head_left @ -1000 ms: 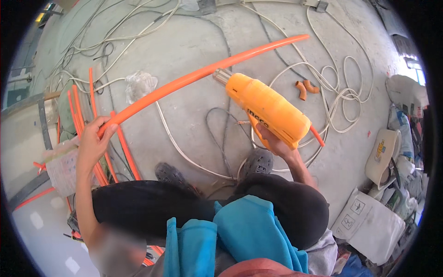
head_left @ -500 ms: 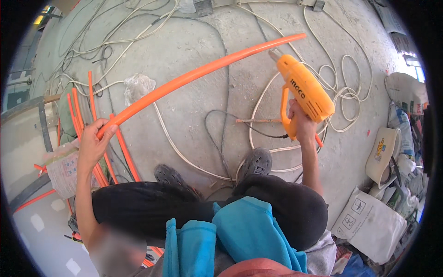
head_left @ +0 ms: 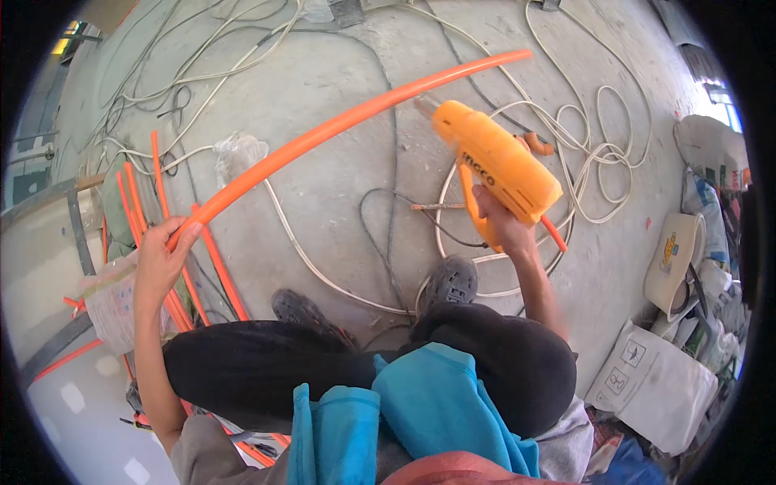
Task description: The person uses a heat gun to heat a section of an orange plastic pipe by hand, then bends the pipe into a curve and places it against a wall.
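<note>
**Conduit and Heat Gun: Hand Positions**

Bare concrete floor (head_left: 339, 105) fills the background, strewn with loops of white cable (head_left: 582, 153) and a thinner dark cable (head_left: 388, 218). Seen from above, the person squats with both shoes (head_left: 449, 283) flat on the concrete and dark trousers across the lower centre.

Left hand (head_left: 162, 263) – closed around the lower end of a long orange conduit pipe (head_left: 347, 121). The pipe runs up and to the right from the grip in a shallow arc, its far end free above the cables.

Right hand (head_left: 501, 226) – wrapped around the handle of an orange heat gun (head_left: 497, 166). The tool is held off the floor, its nozzle directed up and left, close under the pipe but not visibly touching it.

Further orange pipe lengths (head_left: 145, 210) lie bundled on the floor just beside the left hand. A crumpled clear plastic bag (head_left: 234, 153) rests under the arc – near its lower half. White bags and sacks (head_left: 655, 384) are stacked at the right edge.
</note>
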Demonstrator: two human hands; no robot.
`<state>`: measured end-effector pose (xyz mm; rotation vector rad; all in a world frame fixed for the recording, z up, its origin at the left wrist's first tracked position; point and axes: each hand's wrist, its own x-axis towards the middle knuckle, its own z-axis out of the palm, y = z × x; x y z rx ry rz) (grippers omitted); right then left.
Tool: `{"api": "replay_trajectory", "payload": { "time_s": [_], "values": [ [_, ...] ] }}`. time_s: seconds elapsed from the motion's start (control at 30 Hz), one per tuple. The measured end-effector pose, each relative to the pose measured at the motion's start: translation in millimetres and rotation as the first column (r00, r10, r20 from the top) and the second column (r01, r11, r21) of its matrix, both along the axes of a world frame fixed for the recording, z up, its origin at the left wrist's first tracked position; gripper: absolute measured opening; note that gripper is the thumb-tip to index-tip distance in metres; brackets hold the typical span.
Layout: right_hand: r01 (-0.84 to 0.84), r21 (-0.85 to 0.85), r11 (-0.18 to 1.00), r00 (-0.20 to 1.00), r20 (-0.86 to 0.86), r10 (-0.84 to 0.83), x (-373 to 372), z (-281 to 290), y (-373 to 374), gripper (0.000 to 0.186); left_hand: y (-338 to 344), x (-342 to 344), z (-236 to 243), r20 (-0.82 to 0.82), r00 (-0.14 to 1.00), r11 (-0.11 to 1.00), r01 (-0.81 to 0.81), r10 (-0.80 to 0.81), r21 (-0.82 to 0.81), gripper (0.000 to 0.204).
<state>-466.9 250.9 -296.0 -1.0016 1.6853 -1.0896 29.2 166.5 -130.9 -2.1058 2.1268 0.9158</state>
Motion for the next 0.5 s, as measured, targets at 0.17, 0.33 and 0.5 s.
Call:
{"api": "replay_trajectory", "payload": {
  "time_s": [0.17, 0.33, 0.5],
  "values": [
    [-0.206, -0.041, 0.978, 0.975, -0.092, 0.202, 23.7, 12.1, 7.0, 0.018, 0.5, -2.4, 1.1, 0.017, 1.0, 1.0, 0.0, -0.001, 0.021, 0.037],
    [-0.457, -0.232, 0.859, 0.881, -0.25, 0.401, 40.5, -5.0, 13.0, 0.029, 1.6, -5.0, -4.8, -0.051, 0.999, 0.998, 0.016, -0.019, -0.055, 0.036],
    [-0.632, -0.341, 0.696, 0.765, -0.419, 0.489, 56.6, -23.4, 23.8, 0.04, 1.6, -0.6, -4.0, -0.024, 0.999, 0.999, 0.023, -0.024, -0.04, 0.036]
  ]
}}
